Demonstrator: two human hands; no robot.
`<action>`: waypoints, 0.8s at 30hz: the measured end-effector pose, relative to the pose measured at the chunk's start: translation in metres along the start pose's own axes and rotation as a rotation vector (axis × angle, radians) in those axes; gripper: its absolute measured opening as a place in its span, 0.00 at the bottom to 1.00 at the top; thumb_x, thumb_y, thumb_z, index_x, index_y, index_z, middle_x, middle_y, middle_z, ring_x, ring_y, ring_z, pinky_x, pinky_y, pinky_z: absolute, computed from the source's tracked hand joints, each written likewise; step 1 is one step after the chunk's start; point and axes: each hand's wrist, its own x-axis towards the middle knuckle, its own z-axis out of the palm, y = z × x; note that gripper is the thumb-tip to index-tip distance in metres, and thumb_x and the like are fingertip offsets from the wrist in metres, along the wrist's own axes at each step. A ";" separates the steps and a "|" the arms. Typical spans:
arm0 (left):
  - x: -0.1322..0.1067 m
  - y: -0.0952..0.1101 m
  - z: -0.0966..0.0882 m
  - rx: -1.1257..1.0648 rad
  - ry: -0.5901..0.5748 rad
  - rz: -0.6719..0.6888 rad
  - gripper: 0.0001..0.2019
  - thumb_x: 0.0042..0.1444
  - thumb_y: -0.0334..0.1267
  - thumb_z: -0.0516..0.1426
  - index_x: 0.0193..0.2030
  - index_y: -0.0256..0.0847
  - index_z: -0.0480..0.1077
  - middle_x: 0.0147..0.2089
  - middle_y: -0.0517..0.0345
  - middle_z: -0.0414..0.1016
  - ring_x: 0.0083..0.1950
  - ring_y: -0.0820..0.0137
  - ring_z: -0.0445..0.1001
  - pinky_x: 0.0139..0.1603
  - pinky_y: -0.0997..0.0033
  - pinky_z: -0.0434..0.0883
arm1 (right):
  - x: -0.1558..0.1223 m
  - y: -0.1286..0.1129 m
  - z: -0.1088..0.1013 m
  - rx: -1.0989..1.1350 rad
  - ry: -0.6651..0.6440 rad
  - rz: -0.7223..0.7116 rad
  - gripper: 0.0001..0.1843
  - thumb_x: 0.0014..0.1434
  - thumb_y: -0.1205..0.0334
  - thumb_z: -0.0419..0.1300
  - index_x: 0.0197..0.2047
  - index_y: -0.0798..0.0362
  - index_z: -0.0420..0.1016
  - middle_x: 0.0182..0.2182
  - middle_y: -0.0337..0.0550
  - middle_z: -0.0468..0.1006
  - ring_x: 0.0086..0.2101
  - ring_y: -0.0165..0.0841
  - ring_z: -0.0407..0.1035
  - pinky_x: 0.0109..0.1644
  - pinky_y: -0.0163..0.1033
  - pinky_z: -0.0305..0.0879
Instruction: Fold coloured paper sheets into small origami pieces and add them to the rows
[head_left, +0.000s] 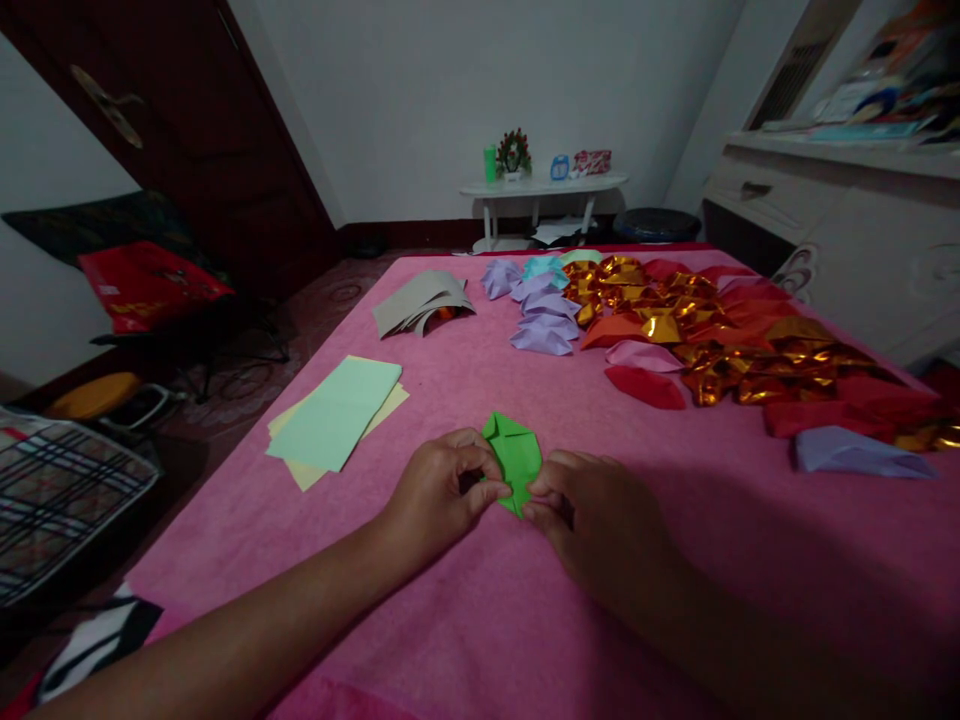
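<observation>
A small folded piece of green paper [514, 455] lies on the pink cloth [465, 600] in front of me. My left hand [439, 495] pinches its left edge with curled fingers. My right hand [592, 520] pinches its lower right edge, fingers pressed together. Both hands rest on the cloth, with the green paper partly folded between them.
A stack of pale green and yellow sheets [337, 415] lies to the left. Grey sheets [420, 300] sit farther back. Several folded paper pieces in lilac [544, 320], red [645, 385] and gold foil [720, 340] cover the right side. A white side table [544, 190] stands by the far wall.
</observation>
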 end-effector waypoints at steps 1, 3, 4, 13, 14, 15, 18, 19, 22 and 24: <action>0.000 0.000 0.000 0.002 0.004 -0.001 0.06 0.52 0.36 0.62 0.26 0.37 0.73 0.30 0.57 0.69 0.32 0.72 0.68 0.33 0.73 0.65 | 0.000 0.000 0.000 0.001 -0.005 0.000 0.04 0.48 0.68 0.62 0.25 0.52 0.71 0.24 0.36 0.72 0.27 0.30 0.63 0.32 0.36 0.49; 0.000 0.000 0.001 0.000 0.007 0.001 0.07 0.52 0.36 0.62 0.26 0.37 0.73 0.30 0.57 0.69 0.32 0.72 0.68 0.33 0.73 0.65 | 0.000 0.000 0.000 0.018 -0.021 -0.005 0.05 0.49 0.69 0.60 0.30 0.50 0.74 0.26 0.37 0.74 0.29 0.31 0.65 0.34 0.36 0.53; 0.000 0.000 0.001 -0.002 0.008 0.001 0.07 0.52 0.37 0.62 0.26 0.37 0.73 0.30 0.57 0.69 0.32 0.72 0.68 0.34 0.73 0.66 | 0.000 0.000 0.000 0.030 -0.030 -0.010 0.07 0.50 0.70 0.60 0.32 0.50 0.75 0.28 0.38 0.75 0.30 0.32 0.66 0.36 0.37 0.54; 0.000 0.000 0.002 -0.009 0.010 0.004 0.06 0.51 0.35 0.62 0.26 0.37 0.72 0.31 0.57 0.70 0.32 0.72 0.69 0.34 0.73 0.66 | 0.001 0.002 0.002 0.056 -0.069 0.058 0.16 0.50 0.67 0.61 0.44 0.50 0.74 0.31 0.39 0.78 0.31 0.33 0.69 0.35 0.36 0.56; 0.000 0.000 0.002 -0.008 0.010 0.004 0.06 0.51 0.35 0.62 0.26 0.37 0.73 0.31 0.57 0.70 0.32 0.72 0.69 0.34 0.73 0.66 | 0.001 0.003 0.001 0.066 -0.080 0.079 0.15 0.50 0.67 0.61 0.43 0.49 0.74 0.28 0.37 0.77 0.28 0.32 0.68 0.32 0.36 0.55; 0.000 0.000 0.002 -0.007 0.011 0.002 0.06 0.51 0.35 0.62 0.26 0.37 0.73 0.31 0.57 0.69 0.32 0.72 0.69 0.33 0.73 0.66 | 0.002 0.003 0.001 0.079 -0.093 0.094 0.13 0.49 0.68 0.61 0.40 0.49 0.74 0.25 0.35 0.76 0.26 0.30 0.67 0.30 0.35 0.53; -0.001 0.001 0.002 -0.002 0.009 -0.003 0.06 0.52 0.35 0.61 0.26 0.37 0.73 0.31 0.57 0.69 0.33 0.72 0.69 0.33 0.73 0.66 | 0.004 0.004 -0.002 0.107 -0.102 0.096 0.07 0.50 0.68 0.59 0.33 0.48 0.73 0.22 0.32 0.74 0.24 0.29 0.65 0.28 0.34 0.49; -0.001 0.001 0.002 -0.002 0.005 0.002 0.06 0.53 0.35 0.61 0.27 0.37 0.73 0.31 0.57 0.69 0.33 0.72 0.69 0.34 0.73 0.66 | 0.005 0.004 -0.003 0.107 -0.090 0.089 0.06 0.51 0.68 0.58 0.32 0.48 0.73 0.22 0.32 0.74 0.24 0.28 0.65 0.28 0.34 0.48; -0.002 0.000 0.002 -0.006 -0.001 0.021 0.06 0.54 0.34 0.59 0.27 0.37 0.73 0.31 0.56 0.70 0.33 0.72 0.69 0.34 0.73 0.66 | 0.006 0.003 -0.005 0.078 -0.065 0.062 0.07 0.53 0.68 0.55 0.29 0.50 0.73 0.23 0.34 0.75 0.25 0.28 0.65 0.29 0.34 0.47; -0.002 0.000 0.002 -0.003 -0.003 0.026 0.06 0.55 0.33 0.59 0.28 0.37 0.73 0.31 0.57 0.70 0.33 0.72 0.69 0.35 0.73 0.66 | 0.007 0.002 -0.005 0.042 -0.062 0.064 0.07 0.54 0.67 0.54 0.28 0.50 0.73 0.23 0.35 0.75 0.24 0.28 0.65 0.28 0.35 0.46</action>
